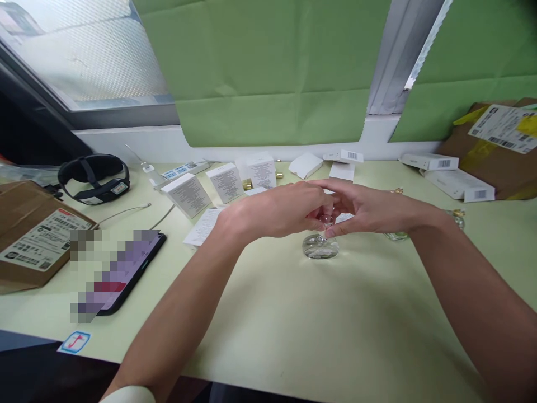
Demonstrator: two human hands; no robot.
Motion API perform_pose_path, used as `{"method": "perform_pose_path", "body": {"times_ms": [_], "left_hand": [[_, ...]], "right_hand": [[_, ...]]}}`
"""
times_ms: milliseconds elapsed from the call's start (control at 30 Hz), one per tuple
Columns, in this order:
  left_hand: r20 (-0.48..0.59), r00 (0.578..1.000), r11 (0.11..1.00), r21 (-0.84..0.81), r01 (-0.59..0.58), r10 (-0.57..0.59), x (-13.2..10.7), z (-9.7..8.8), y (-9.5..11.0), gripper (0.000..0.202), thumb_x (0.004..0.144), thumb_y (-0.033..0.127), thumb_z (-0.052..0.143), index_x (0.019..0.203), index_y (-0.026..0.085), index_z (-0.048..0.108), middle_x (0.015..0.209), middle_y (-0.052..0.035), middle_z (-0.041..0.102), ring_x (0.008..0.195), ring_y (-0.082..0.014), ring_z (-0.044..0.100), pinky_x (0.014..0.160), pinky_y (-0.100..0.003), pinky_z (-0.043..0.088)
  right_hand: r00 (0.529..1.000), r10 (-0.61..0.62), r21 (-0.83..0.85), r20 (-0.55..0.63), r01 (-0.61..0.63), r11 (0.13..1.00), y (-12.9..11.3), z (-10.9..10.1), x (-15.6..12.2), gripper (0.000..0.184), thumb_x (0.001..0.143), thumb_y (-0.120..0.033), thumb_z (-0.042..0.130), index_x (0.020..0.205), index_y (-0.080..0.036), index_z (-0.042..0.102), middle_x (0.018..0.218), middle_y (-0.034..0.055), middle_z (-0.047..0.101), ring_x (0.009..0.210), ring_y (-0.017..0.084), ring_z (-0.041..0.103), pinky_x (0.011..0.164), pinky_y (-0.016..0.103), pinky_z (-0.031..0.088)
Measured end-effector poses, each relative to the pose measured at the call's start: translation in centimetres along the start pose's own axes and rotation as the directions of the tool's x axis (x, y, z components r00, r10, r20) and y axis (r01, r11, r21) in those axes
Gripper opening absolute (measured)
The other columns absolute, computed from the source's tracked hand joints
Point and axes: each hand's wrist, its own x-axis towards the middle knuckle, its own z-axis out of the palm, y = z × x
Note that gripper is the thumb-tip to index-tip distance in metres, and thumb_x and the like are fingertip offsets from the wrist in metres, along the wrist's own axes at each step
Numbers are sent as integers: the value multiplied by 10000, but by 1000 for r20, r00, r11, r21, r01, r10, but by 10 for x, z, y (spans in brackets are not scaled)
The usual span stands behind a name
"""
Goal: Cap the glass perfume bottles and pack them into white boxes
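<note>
A small clear glass perfume bottle (320,248) with a low, rounded body stands upright on the table. My left hand (279,210) comes over from the left, its fingers closed at the top of the bottle. From the other side my right hand (364,208) pinches the bottle's neck, thumb in front. The fingers overlap there and partly hide a clear piece at the neck. Behind my right wrist, another glass bottle (396,235) with a gold top is partly covered. One more gold-topped bottle (458,218) shows beyond my right forearm.
White printed boxes (229,182) stand and lie behind my hands, with gold caps (247,184) among them. More white boxes (459,183) lie by a brown parcel (495,151) at right. Leftward are a phone (130,271), a cardboard parcel (37,240), a black headset (94,179) and a power strip (184,169).
</note>
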Motion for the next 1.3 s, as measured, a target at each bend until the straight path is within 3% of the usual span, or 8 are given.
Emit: {"method": "perform_pose_path", "body": {"times_ms": [267, 367, 467, 633, 1000, 1133, 1300], "left_hand": [[100, 991, 996, 33, 84, -87, 5, 8, 0, 172, 913, 298, 519, 907, 213, 669, 850, -32, 653, 676, -141, 542, 583, -279, 310], [112, 988, 994, 41, 102, -107, 5, 9, 0, 176, 920, 311, 514, 949, 230, 667, 901, -30, 663, 720, -150, 559, 598, -274, 324], [100, 988, 992, 63, 111, -117, 5, 9, -1, 178, 922, 339, 532, 1017, 266, 664, 941, -19, 664, 789, -162, 574, 645, -267, 353], [99, 987, 990, 75, 119, -126, 6, 10, -1, 177, 925, 335, 548, 1048, 256, 648, 1017, -21, 663, 829, -159, 595, 698, -272, 387], [88, 988, 988, 103, 117, -126, 9, 15, 1, 133, 919, 275, 560, 1020, 258, 645, 989, -16, 675, 791, -164, 587, 664, -273, 375], [60, 993, 991, 91, 96, -101, 9, 17, 0, 105, 914, 238, 557, 976, 250, 641, 962, -5, 681, 777, -155, 580, 646, -272, 368], [43, 993, 987, 120, 103, -109, 10, 20, 1, 79, 882, 209, 586, 931, 236, 641, 895, -11, 672, 790, -169, 588, 629, -280, 364]], "right_hand": [[995, 89, -67, 54, -86, 994, 13, 2, 8, 978, 773, -366, 770, 1577, -368, 213, 1256, 41, 664, 1020, 238, 669, 876, 387, 548], [993, 99, -149, 61, -89, 985, 10, -5, 1, 933, 782, -378, 752, 1567, -391, 248, 1296, 31, 652, 1125, 265, 637, 933, 401, 525], [990, 137, -198, -33, -141, 970, 5, -18, -13, 829, 836, -401, 699, 1546, -430, 273, 1320, 29, 642, 1176, 273, 612, 936, 413, 513], [933, 110, -279, -342, -212, 936, 5, -32, -25, 580, 887, -476, 621, 1438, -428, 449, 1265, 39, 667, 1083, 271, 644, 761, 370, 531], [908, 182, -336, -378, -318, 887, 16, -26, -13, 499, 897, -488, 570, 1385, -397, 515, 1265, 29, 669, 1130, 278, 634, 801, 373, 558], [840, 198, -360, -506, -414, 836, 31, -22, -2, 496, 908, -459, 540, 1378, -301, 534, 1272, 64, 663, 1136, 266, 631, 857, 371, 549], [705, 260, -433, -659, -639, 636, 52, -2, 24, 612, 924, -493, 472, 1448, -178, 450, 1449, 158, 528, 1270, 328, 550, 983, 431, 476]]}}
